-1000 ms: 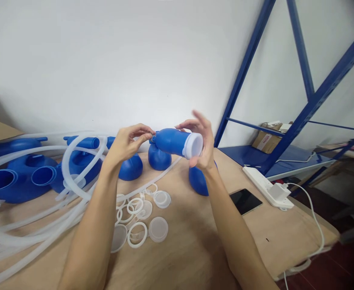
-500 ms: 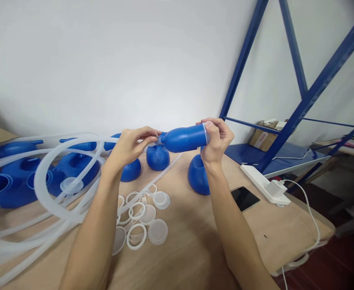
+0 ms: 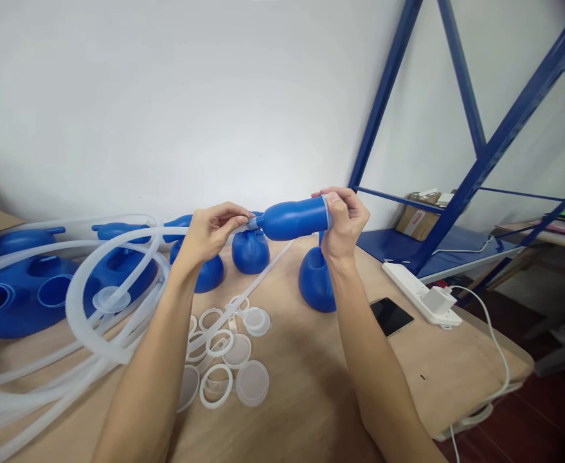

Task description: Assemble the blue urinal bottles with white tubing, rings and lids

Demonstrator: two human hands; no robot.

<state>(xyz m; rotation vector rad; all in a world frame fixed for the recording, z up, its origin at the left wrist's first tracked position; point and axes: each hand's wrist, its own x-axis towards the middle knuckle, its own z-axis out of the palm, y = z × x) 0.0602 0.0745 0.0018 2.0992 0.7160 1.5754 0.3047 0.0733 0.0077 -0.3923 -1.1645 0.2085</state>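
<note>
My right hand [image 3: 344,222] is closed round the wide end of a blue plastic bottle-shaped part [image 3: 294,218], which lies sideways in the air above the table. A translucent white rim [image 3: 328,211] shows at that end, partly under the fingers. At the narrow neck, my left hand [image 3: 217,230] pinches the end of a translucent plastic hose [image 3: 254,222] against the part. Whether the hose sits over or inside the neck I cannot tell. Just below stand rounded blue containers, one [image 3: 251,252] under the neck and another [image 3: 315,280] behind my right wrist.
Coiled hose [image 3: 74,302] and several blue containers [image 3: 17,302] crowd the left side. White rings [image 3: 216,386] and translucent caps [image 3: 252,383] lie on the wooden table [image 3: 301,399]. A phone [image 3: 391,316], a power strip [image 3: 421,296] and a blue metal rack [image 3: 479,154] are at right.
Both hands keep the same grip, with the bottle-shaped part and hose end nearly still. The view has shifted slightly, and the big hose loop at left has moved a little to the right.
</note>
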